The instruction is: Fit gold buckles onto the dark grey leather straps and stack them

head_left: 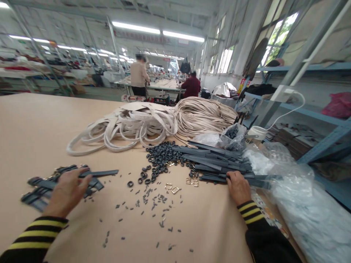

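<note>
At the left, my left hand rests over a stack of dark straps with buckles, thumb and fingers apart around one strap end. My right hand is at the near edge of a pile of dark flat strips, its fingers bent together on a strip's end. Between the hands lie a heap of small dark loops, a few gold buckles and many tiny dark bits.
Pale strap coils and a thin cord bundle lie at the back of the table. Clear plastic bags cover the right side, beside blue shelving. Two people stand or sit at a farther table.
</note>
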Demonstrator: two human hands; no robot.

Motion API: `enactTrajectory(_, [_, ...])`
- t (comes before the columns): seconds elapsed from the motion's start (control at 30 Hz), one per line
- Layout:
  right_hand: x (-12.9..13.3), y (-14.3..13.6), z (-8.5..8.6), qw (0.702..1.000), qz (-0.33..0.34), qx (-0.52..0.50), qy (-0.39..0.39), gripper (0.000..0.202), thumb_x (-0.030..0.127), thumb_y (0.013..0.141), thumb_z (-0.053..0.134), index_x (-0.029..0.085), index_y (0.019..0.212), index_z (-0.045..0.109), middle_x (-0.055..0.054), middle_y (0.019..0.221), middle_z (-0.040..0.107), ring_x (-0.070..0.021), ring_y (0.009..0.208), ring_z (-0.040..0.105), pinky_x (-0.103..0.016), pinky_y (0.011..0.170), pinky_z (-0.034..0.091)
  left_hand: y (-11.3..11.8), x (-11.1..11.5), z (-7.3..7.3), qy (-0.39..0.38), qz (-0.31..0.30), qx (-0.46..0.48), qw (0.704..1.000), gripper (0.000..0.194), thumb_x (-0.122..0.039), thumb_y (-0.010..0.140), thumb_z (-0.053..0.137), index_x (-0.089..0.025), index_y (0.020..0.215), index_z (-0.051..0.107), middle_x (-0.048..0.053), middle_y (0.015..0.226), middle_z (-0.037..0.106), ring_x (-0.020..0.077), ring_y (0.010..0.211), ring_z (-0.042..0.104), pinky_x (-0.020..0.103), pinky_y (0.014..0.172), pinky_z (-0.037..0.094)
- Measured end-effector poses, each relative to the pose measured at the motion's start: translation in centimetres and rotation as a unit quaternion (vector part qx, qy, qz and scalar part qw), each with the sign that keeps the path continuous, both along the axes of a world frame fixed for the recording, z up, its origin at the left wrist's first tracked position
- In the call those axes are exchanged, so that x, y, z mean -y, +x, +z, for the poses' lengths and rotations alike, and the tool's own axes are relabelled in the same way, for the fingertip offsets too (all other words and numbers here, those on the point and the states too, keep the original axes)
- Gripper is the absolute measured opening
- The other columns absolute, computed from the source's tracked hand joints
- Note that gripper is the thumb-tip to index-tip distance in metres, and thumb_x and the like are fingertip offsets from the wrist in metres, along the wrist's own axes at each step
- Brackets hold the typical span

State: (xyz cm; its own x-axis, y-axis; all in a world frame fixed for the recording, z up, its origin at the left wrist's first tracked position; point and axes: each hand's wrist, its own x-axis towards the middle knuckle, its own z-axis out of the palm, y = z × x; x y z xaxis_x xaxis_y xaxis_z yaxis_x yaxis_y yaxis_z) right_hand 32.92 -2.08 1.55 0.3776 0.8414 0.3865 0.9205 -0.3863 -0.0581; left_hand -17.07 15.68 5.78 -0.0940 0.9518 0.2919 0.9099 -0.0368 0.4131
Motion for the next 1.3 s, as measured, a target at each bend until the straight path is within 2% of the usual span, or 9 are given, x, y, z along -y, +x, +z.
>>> enactTrajectory(0.1, [0.0,-0.2,0.7,1.0,0.016,0.013,0.02,0.008,0.015,0.081,0.048,0.018,0.084,0.055,-0.007,0.087,0.053,-0.0212,0.083,0.051,-0.029,0.066,0.035,6.8,5.4,-1.3,-0.096,-0.124,0.169,0.973,0.042,-0.05,0.068,0.043,-0.017,0.094,0.051,0.004,0.078,0.062,0.0209,0.073,0.06,0.03,0.059,0.049])
enactTrajectory(0.17, [-0.3,-1.7,1.5,0.998,0.052,0.01,0.034,0.008,0.015,0.082,0.046,0.017,0.082,0.053,-0.007,0.085,0.054,-0.0219,0.082,0.051,-0.031,0.069,0.034,11.3,8.6,-2.4,-0.181,-0.209,0.295,0.915,0.04,-0.046,0.073,0.044,-0.016,0.099,0.05,0.005,0.078,0.062,0.0168,0.062,0.059,0.026,0.05,0.048])
enactTrajectory(0.27, [-1.1,-6.5,2.4,0.984,0.169,-0.058,-0.005,0.01,0.014,0.084,0.039,0.016,0.081,0.049,-0.005,0.074,0.055,-0.0192,0.069,0.052,-0.029,0.065,0.035,16.3,11.8,-3.6,-0.246,-0.262,0.416,0.836,0.037,-0.042,0.075,0.047,-0.015,0.101,0.048,0.004,0.078,0.062,0.0121,0.054,0.057,0.021,0.041,0.044])
enactTrajectory(0.33, [-1.8,-10.7,2.5,0.946,0.274,-0.158,-0.071,0.011,0.014,0.084,0.036,0.018,0.083,0.046,-0.002,0.064,0.053,-0.0158,0.058,0.051,-0.026,0.056,0.035,18.1,12.7,-4.1,-0.261,-0.27,0.466,0.801,0.034,-0.041,0.075,0.049,-0.015,0.098,0.049,0.003,0.074,0.061,0.0092,0.048,0.054,0.018,0.037,0.041])
enactTrajectory(0.47, [-2.9,-16.7,1.9,0.821,0.407,-0.382,-0.123,0.007,0.017,0.083,0.039,0.019,0.079,0.045,0.001,0.062,0.054,-0.0125,0.056,0.051,-0.023,0.056,0.038,18.0,12.9,-4.8,-0.277,-0.244,0.518,0.772,0.026,-0.04,0.076,0.048,-0.014,0.071,0.047,-0.004,0.05,0.054,0.0036,0.031,0.041,0.013,0.03,0.031])
enactTrajectory(0.6, [-3.7,-17.7,0.7,0.666,0.4,-0.594,-0.209,0.011,0.024,0.083,0.041,0.016,0.08,0.048,0.001,0.065,0.057,-0.0104,0.053,0.053,-0.022,0.052,0.042,16.4,12.7,-5.4,-0.277,-0.185,0.551,0.765,0.032,-0.043,0.078,0.045,-0.015,0.063,0.043,-0.005,0.042,0.049,0.0027,0.026,0.036,0.012,0.026,0.025])
enactTrajectory(0.7, [-3.8,-17.1,-0.1,0.597,0.382,-0.664,-0.239,0.016,0.03,0.08,0.047,0.014,0.082,0.051,-0.001,0.072,0.059,-0.0094,0.054,0.054,-0.022,0.052,0.043,16.1,12.7,-5.6,-0.269,-0.152,0.571,0.76,0.032,-0.043,0.078,0.043,-0.015,0.064,0.044,-0.004,0.046,0.052,0.0036,0.028,0.04,0.012,0.026,0.028])
enactTrajectory(1.17, [-3.6,-17.1,-0.5,0.552,0.334,-0.724,-0.242,0.018,0.03,0.073,0.056,0.013,0.079,0.052,-0.002,0.073,0.062,-0.0081,0.053,0.056,-0.018,0.048,0.043,16.5,12.8,-5.7,-0.255,-0.139,0.542,0.788,0.034,-0.046,0.078,0.042,-0.016,0.063,0.042,-0.006,0.039,0.047,0.0035,0.024,0.035,0.012,0.025,0.023])
enactTrajectory(1.3, [-3.4,-16.9,-0.9,0.507,0.295,-0.76,-0.28,0.016,0.027,0.072,0.054,0.013,0.079,0.054,-0.005,0.076,0.064,-0.0112,0.059,0.061,-0.021,0.053,0.046,16.6,12.7,-5.8,-0.236,-0.128,0.538,0.799,0.033,-0.046,0.078,0.042,-0.016,0.063,0.041,-0.007,0.038,0.046,0.0035,0.024,0.034,0.012,0.026,0.022])
